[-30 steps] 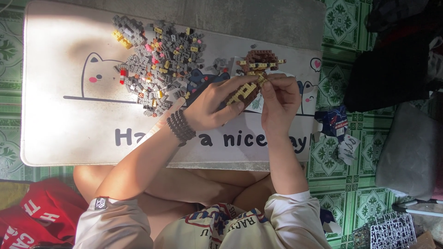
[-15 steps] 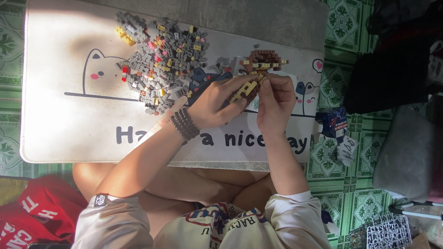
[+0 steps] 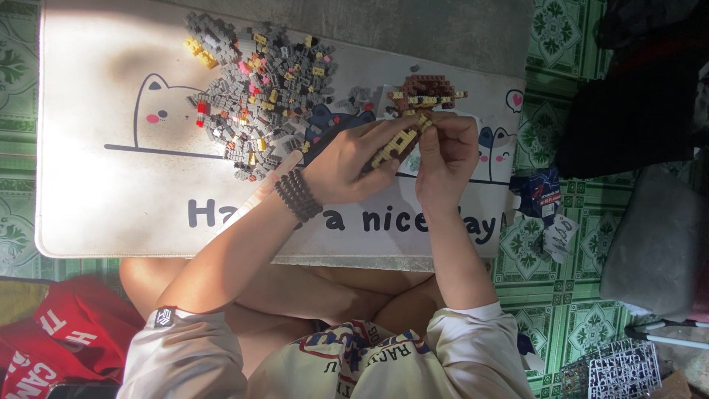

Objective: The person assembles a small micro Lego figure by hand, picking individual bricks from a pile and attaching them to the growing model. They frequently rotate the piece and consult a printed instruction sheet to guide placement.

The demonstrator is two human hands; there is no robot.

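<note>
Both hands meet over the far right part of the mat. Left hand [image 3: 353, 164] is closed around a small brick model [image 3: 395, 146], yellow and dark pieces, held tilted between thumb and fingers just above the mat surface. Right hand [image 3: 445, 155] is pinched on the upper end of the same model, fingertips together against it, touching the left hand's fingertips. A dark bead bracelet [image 3: 297, 195] sits on the left wrist.

Just beyond the fingertips, a second brick build [image 3: 427, 91], brown with yellow bits, lies on the mat, nearly touching the held model. Left of the hands, a loose pile of tiny bricks [image 3: 258, 96] spreads across the mat, mostly grey with yellow, red and pink mixed in.

The mat [image 3: 111, 199] is white with a cat outline and lettering, laid on a green patterned tile floor [image 3: 561, 288]. Right of the mat: a small blue packet [image 3: 539, 193] with crumpled paper near it. Red cloth [image 3: 52, 332] at the near left corner. Person sits cross-legged, light shirt.
</note>
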